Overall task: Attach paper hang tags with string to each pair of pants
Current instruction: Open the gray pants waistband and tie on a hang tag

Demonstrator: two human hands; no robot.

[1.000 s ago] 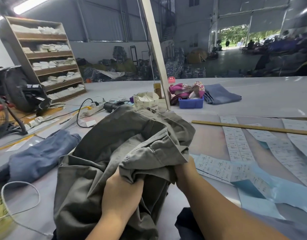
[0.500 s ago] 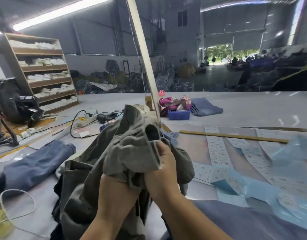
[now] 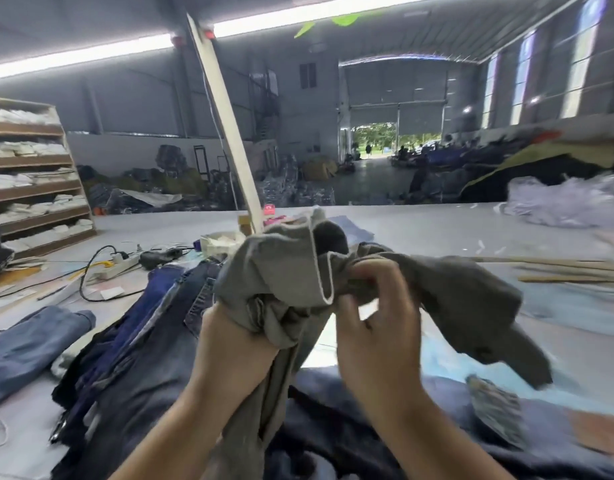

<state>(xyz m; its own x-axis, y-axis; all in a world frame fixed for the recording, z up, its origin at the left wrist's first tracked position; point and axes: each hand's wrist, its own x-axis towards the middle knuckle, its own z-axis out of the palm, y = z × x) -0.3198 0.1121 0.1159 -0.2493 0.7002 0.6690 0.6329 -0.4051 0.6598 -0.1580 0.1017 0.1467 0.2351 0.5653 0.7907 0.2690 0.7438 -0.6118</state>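
your left hand (image 3: 234, 344) fists grey pants (image 3: 288, 271) above jeans pile (image 3: 143, 341); right hand (image 3: 378, 327) fingers (image 3: 371, 268) pinch pants edge.

The grey pants (image 3: 285, 271) hide the left hand's fingers. Their right-hand end at mid-frame smears into blur. Both forearms run off the bottom edge. The shelf (image 3: 32, 188) at the left edge is cut off; its stacked contents are too small to identify.
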